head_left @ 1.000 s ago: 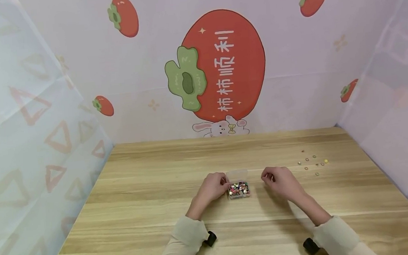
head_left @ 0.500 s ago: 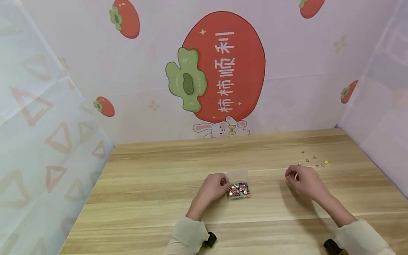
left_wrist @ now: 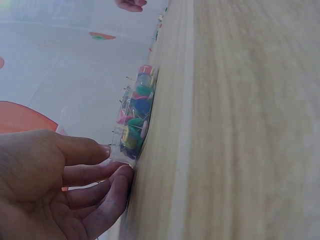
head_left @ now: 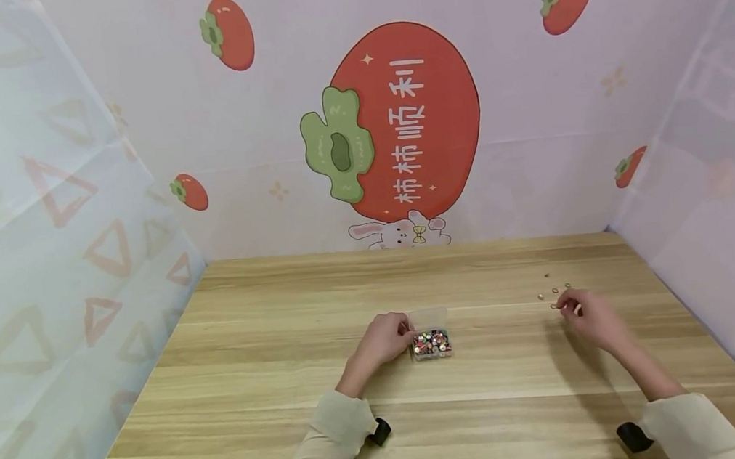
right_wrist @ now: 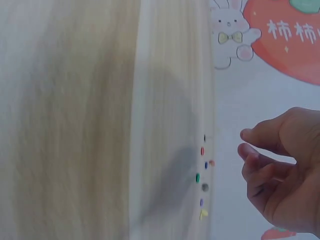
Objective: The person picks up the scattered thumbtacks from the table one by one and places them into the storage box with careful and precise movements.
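Note:
A small clear plastic box (head_left: 432, 356) full of coloured thumbtacks (left_wrist: 142, 105) stands on the table, its clear lid (head_left: 429, 317) raised at the back. With thumb and fingers, my left hand (head_left: 385, 337) holds the box by its left end. My right hand (head_left: 593, 320) hovers at the right, just above several loose thumbtacks (head_left: 540, 297). In the right wrist view a gap shows between its thumb and index finger, and nothing is in it. Those loose thumbtacks (right_wrist: 198, 177) lie below the fingertips there; in the head view the hand hides some of them.
The wooden table (head_left: 281, 295) meets a printed back wall (head_left: 268, 143) with a large red persimmon picture. Patterned panels (head_left: 66, 234) close off the sides. Each sleeve carries a black device (head_left: 380, 431) near the wrist.
My right hand has moved from beside the box to the right, over the loose thumbtacks. Its thumb and index finger have parted. My left hand stays on the box.

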`<state>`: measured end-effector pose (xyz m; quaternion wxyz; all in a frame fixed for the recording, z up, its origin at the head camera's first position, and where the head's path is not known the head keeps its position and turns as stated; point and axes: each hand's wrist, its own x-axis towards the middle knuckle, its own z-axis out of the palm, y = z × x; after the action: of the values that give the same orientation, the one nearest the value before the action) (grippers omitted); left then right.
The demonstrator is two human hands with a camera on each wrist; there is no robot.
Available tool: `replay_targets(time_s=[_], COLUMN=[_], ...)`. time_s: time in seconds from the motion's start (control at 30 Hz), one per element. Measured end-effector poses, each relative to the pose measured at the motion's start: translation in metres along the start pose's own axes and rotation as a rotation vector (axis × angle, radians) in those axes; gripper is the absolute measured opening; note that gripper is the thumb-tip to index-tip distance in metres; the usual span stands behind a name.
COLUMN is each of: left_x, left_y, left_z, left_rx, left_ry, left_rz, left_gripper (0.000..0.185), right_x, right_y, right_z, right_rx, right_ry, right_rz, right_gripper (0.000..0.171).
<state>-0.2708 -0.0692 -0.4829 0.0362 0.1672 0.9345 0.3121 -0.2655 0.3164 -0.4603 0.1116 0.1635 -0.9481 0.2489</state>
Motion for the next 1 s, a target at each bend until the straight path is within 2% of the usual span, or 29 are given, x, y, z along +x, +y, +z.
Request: replay_targets(time_s=[0.33,0.57,0.8,1.0], left_x=[0.000,0.000,0.000,-0.001], left_y=[0.000,0.001,0.001,0.000], left_z=[0.000,-0.001,-0.001,-0.001], left_rx=[-0.005,-0.019,-0.019,-0.015], left_ry=[-0.004,-0.010,-0.012,-0.016], left_rz=[-0.013,-0.024,-0.016,-0.017], left_gripper=[0.010,0.010,0.009,0.009], right_x=[0.002,0.005,0.010,0.010], right_y=[0.022,0.026,0.029,0.028], right_z=[-0.015,-0.011,-0.008,-0.008], right_rx=[-0.080,-0.110,-0.158,-0.154], right_ry=[-0.138,-0.167,-0.177,-0.166], right_rz=[0.083,0.109,0.142,0.169], right_gripper=[0.008,0.002,0.009,0.009])
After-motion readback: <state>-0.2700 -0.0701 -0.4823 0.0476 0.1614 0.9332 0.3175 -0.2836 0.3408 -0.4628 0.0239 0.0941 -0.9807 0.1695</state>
